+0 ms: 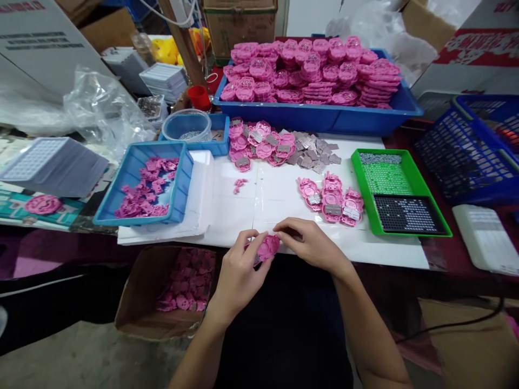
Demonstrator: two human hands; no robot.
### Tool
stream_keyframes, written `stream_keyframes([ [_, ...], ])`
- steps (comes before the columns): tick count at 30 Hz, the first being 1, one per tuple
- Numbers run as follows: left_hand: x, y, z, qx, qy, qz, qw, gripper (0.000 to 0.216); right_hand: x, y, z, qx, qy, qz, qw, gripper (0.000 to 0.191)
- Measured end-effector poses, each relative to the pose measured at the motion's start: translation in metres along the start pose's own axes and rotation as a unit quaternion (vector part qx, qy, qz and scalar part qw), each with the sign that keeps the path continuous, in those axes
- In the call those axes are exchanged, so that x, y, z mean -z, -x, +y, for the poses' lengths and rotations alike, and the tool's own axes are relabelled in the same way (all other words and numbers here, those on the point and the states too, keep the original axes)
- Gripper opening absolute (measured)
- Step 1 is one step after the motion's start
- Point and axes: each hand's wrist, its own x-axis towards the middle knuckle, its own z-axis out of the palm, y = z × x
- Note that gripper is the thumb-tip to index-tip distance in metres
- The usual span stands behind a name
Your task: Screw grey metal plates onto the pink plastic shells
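My left hand (239, 267) and my right hand (310, 243) meet at the near edge of the white work sheet (275, 200). Between their fingertips is a round pink plastic shell (267, 247), pinched from both sides. Just beyond my right hand lies a small cluster of pink shells with grey plates fitted (332, 200). Farther back is a pile of pink shells (257, 143) beside loose grey metal plates (314, 151).
A big blue bin (316, 116) heaped with pink parts stands at the back. A small blue tray (133, 173) of pink bits sits left, a green tray (405, 192) with a black grid right. A cardboard box (138, 302) of pink parts is below the table.
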Motion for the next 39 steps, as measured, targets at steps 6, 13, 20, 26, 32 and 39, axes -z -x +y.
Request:
stream_keyframes([
  [6,-0.009,0.003,-0.008,0.005,0.02,0.048,0.999,0.043,-0.004,-0.007,-0.004,0.019,0.051,-0.054,0.997,0.018],
  [13,-0.013,0.004,-0.018,0.032,0.003,0.106,0.994,0.038,-0.017,-0.02,-0.019,0.021,0.193,-0.112,0.974,0.02],
  [20,0.003,-0.012,-0.016,0.126,0.082,0.012,0.989,0.03,-0.016,-0.037,-0.028,0.051,0.253,-0.139,0.956,0.014],
  [26,0.016,-0.044,-0.031,0.218,0.317,-0.047,0.922,0.025,-0.012,-0.06,-0.041,0.068,0.272,-0.148,0.948,0.017],
  [32,0.014,-0.057,-0.044,0.237,0.427,-0.006,0.872,0.031,-0.002,-0.104,-0.062,0.05,0.315,-0.209,0.924,0.013],
  [39,0.011,-0.059,-0.047,0.248,0.445,0.04,0.86,0.037,-0.001,-0.133,-0.071,0.059,0.312,-0.25,0.915,0.023],
])
